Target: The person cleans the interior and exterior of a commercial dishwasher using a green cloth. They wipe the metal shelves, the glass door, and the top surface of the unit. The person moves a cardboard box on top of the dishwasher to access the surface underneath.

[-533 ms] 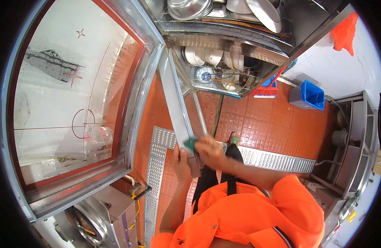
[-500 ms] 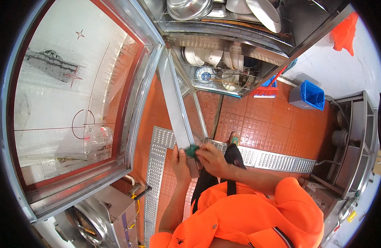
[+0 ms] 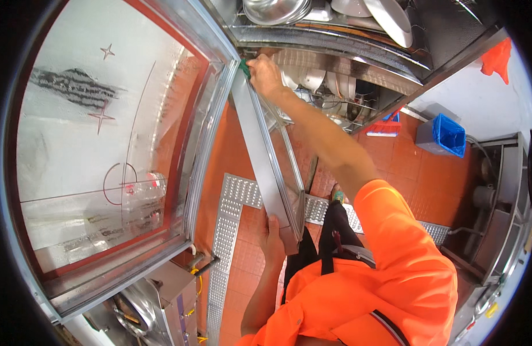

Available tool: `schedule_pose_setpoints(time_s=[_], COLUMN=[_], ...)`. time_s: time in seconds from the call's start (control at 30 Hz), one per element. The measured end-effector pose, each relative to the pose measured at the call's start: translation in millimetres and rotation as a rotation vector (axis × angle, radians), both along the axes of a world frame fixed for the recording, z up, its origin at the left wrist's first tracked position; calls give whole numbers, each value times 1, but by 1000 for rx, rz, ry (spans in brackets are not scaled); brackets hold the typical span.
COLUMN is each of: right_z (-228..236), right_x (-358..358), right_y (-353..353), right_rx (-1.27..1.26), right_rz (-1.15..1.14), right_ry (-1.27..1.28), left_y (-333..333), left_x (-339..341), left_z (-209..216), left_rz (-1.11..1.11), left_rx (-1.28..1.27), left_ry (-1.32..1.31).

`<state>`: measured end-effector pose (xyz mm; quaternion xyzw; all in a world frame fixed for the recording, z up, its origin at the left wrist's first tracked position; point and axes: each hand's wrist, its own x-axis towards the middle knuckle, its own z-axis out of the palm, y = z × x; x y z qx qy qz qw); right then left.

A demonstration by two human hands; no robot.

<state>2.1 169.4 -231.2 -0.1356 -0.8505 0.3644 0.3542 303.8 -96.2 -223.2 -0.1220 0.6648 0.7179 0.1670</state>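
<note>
My right hand (image 3: pixel 266 75) is stretched far forward and closed on a green scouring pad (image 3: pixel 244 68), mostly hidden by the fingers. The pad presses on the hinge-side end of the open lower cabinet door (image 3: pixel 257 147), a narrow metal-framed door seen along its top edge. At the near end of that door, my left hand (image 3: pixel 271 239) grips the frame, thumb on top and the other fingers hidden. Above and to the left, the large upper door (image 3: pixel 87 150) stands open, its pale pane bordered in red and streaked with moisture.
The metal cabinet (image 3: pixel 387 72) holds steel bowls (image 3: pixel 277 10) and white dishes (image 3: pixel 342 85) on racks. A red broom (image 3: pixel 384 126) and a blue-lined bin (image 3: pixel 448 134) stand on the tiled floor. A perforated drain cover (image 3: pixel 226 230) runs past my feet; a steel stove (image 3: pixel 162 305) is at lower left.
My right hand has slid forward along the door's top edge with the green scouring pad, from the near end to the hinge end. My left hand still holds the near end.
</note>
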Motion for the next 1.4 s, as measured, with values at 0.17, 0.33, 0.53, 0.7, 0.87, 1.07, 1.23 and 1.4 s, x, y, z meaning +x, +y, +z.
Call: schedule_pose_setpoints(time_s=[0.17,0.33,0.53,0.7,0.87,1.07,1.23,1.4], right_z=[0,18,16,42,48,34,35,42], right_x=[99,303,417,390,350,202,95,181], right_y=[-25,-95,-150,-110,-142,-83,-57,-86], right_rx=[-105,-13,-257,-373,137,224,182,262], right_rz=[200,417,508,209,469,370,155,455], right_ry=[106,48,-159,-13,53,-73,-37,-204], left_y=[12,3,-4,-17,-28,-35,-14,-69], left_x=[-2,-4,-17,-15,-9,-5,1,13], left_z=[8,7,25,16,3,-36,2,-13], left_rz=[7,-97,-78,-164,-170,-207,-124,71], left_rx=[-37,46,121,373,678,561,550,84], left_ry=[-9,-9,-68,-159,-237,-277,-274,76])
